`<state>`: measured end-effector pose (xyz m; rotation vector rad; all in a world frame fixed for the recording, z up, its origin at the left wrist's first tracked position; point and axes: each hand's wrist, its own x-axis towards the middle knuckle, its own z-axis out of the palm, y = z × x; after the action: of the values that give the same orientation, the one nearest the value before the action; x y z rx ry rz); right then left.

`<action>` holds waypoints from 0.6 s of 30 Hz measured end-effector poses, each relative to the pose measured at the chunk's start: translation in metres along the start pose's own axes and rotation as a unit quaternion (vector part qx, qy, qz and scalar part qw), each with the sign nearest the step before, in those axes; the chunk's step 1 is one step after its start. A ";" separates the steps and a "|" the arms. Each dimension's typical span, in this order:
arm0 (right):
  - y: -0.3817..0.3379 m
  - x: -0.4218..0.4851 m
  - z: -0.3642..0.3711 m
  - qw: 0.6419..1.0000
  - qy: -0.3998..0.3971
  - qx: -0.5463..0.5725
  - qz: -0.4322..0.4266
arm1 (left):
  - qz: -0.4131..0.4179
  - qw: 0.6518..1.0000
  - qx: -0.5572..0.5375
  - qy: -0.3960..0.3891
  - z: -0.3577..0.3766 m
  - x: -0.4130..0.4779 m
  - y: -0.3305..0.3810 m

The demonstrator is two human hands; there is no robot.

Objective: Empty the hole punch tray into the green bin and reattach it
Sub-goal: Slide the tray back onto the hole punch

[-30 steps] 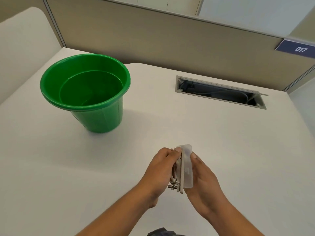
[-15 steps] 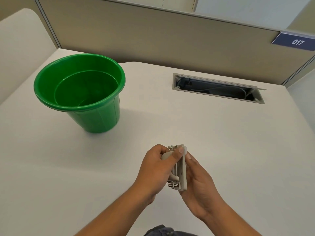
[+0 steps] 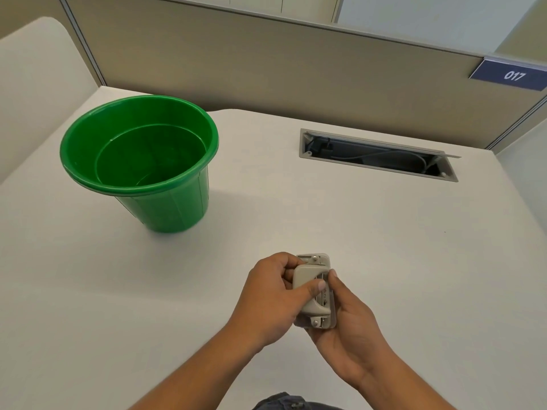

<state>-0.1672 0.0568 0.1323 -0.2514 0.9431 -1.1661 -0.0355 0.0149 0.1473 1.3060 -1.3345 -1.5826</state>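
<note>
A small grey hole punch (image 3: 314,291) is held above the white desk near its front edge, top side facing me, handle and metal rivets showing. My left hand (image 3: 270,300) grips its left side, thumb across the handle. My right hand (image 3: 347,327) cups it from the right and below, fingers on its right edge. The tray sits underneath and is hidden from view. The green bin (image 3: 139,161) stands upright at the far left of the desk, well apart from both hands; its inside looks bare.
A rectangular cable slot (image 3: 377,155) with cables in it is cut into the white desk (image 3: 384,247) at the back right. A beige partition wall (image 3: 266,60) runs behind, with a blue "017" sign (image 3: 510,75) at its right end.
The punch was held on edge with the pale tray against its underside; both hands have turned it so the handle side faces up. The tray no longer shows.
</note>
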 end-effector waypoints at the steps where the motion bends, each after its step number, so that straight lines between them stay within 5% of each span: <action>1: 0.000 -0.001 0.001 1.000 0.006 0.004 0.003 | 0.001 1.000 -0.006 -0.001 0.000 0.000 0.000; 8: -0.002 -0.006 0.001 0.997 0.061 0.047 0.022 | 0.000 0.996 -0.020 0.086 -0.014 0.004 -0.002; 12: -0.003 -0.010 0.005 0.998 0.045 0.042 0.024 | -0.043 0.999 0.002 0.032 -0.009 0.000 -0.007; 18: -0.006 -0.017 0.011 0.999 0.026 -0.005 0.027 | -0.069 0.983 -0.163 -0.056 0.008 -0.015 -0.003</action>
<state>-0.1638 0.0659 0.1514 -0.2031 0.9960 -1.1223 -0.0390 0.0319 0.1477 1.1393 -1.0110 -1.9028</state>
